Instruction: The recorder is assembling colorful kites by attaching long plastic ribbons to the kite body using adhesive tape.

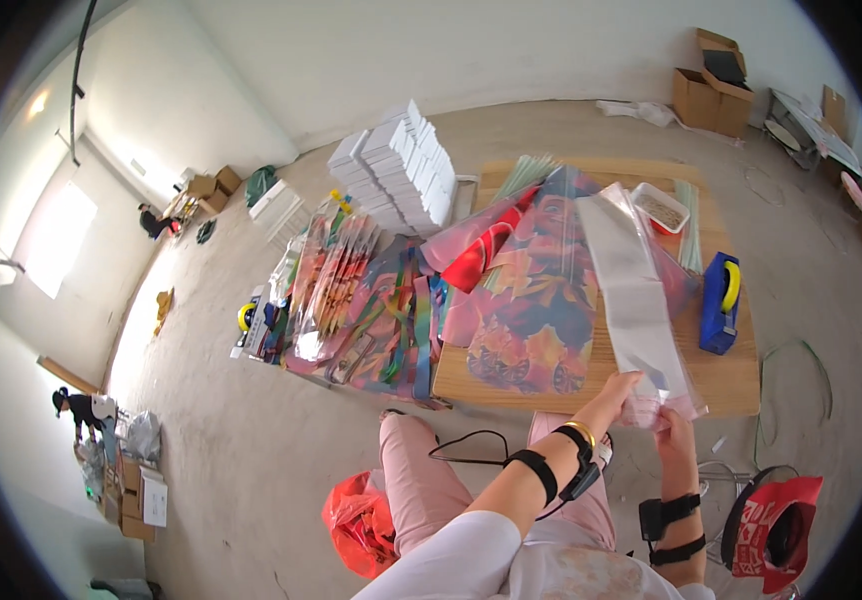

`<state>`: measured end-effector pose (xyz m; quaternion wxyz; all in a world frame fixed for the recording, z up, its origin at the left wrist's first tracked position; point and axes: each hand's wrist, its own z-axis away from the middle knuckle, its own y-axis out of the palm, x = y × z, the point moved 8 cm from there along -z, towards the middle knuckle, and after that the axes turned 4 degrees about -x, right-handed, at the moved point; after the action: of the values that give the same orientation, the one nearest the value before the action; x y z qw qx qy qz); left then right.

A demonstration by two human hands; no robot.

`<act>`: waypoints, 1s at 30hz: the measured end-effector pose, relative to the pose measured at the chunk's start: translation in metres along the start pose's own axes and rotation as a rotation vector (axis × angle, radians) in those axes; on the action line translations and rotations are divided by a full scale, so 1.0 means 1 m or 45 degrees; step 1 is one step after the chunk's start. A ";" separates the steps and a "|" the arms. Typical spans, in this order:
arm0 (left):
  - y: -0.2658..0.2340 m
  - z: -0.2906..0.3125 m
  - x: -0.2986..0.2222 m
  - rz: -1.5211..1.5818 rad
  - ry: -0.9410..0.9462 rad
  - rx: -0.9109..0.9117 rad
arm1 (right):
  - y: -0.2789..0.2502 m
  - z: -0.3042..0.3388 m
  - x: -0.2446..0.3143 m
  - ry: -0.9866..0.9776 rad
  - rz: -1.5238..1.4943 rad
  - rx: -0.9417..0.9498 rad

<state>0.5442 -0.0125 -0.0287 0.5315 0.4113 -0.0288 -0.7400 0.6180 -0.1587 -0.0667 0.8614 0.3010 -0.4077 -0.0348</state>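
A long silvery-white strip in clear plastic [633, 285] lies aslant over the right part of the wooden table, its near end reaching the front edge. At that end my left hand [617, 394] pinches the plastic from the left. My right hand [675, 432] grips the same end from the right, just beyond the table edge; some of its fingers are hidden. Left of the strip lies a printed sheet with colourful flowers [536, 310] in clear film. A red folded piece [479, 255] rests beside it.
A blue tape dispenser [719, 305] stands at the table's right edge, near a white tray of small bits [663, 207]. Stacked white boxes [401, 170] rise behind colourful packaged strips [336, 280]. A red bag [359, 525] and my legs are below. Two people work far left.
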 end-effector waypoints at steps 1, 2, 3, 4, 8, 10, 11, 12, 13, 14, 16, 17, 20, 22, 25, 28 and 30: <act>-0.005 -0.004 -0.007 0.019 0.015 -0.023 | 0.005 0.003 0.002 0.021 0.013 0.022; -0.007 -0.008 -0.009 -0.078 -0.045 0.002 | 0.011 0.007 0.008 -0.010 0.050 0.060; -0.004 -0.013 -0.005 -0.182 -0.119 0.045 | 0.011 0.012 0.018 -0.055 0.084 0.081; -0.013 -0.023 -0.005 -0.252 -0.118 -0.038 | 0.013 0.014 0.015 -0.033 0.091 0.108; -0.034 -0.044 -0.006 -0.443 -0.089 -0.061 | 0.057 0.041 0.039 -0.052 0.119 0.375; -0.022 -0.034 -0.009 -0.389 -0.040 -0.100 | 0.071 0.050 0.066 -0.026 -0.022 0.449; -0.017 -0.026 -0.010 -0.389 -0.045 -0.103 | 0.054 0.038 0.068 0.197 -0.187 0.243; 0.000 -0.014 -0.013 -0.202 -0.018 -0.027 | 0.030 0.032 0.068 0.397 -0.356 0.019; 0.004 -0.009 -0.019 -0.007 0.025 0.026 | 0.022 0.021 0.071 0.400 -0.357 0.023; 0.005 -0.007 -0.024 -0.009 0.025 0.026 | 0.021 0.009 0.070 0.430 -0.362 0.129; -0.003 -0.011 -0.033 -0.140 0.081 0.122 | 0.040 -0.003 0.057 0.484 -0.363 0.259; -0.009 -0.013 -0.034 -0.138 0.087 0.115 | 0.060 -0.011 0.055 0.461 -0.194 0.419; -0.016 -0.011 -0.049 -0.026 0.223 0.172 | 0.131 -0.018 0.055 0.382 0.018 0.630; 0.008 0.017 -0.060 -0.108 0.166 0.369 | 0.128 -0.040 0.079 0.260 0.067 0.607; 0.013 0.052 -0.071 -0.036 0.020 0.457 | 0.124 -0.076 0.078 0.499 0.049 0.662; -0.029 0.061 -0.085 -0.577 0.241 0.448 | 0.207 -0.053 0.066 0.470 0.087 0.964; -0.018 0.080 -0.096 -0.649 0.475 0.520 | 0.204 -0.059 0.067 0.549 0.172 0.740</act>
<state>0.4880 0.0416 0.0712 0.2332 0.6306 0.0249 -0.7398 0.6673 0.0165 0.0624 0.8065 0.5059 -0.2285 0.2037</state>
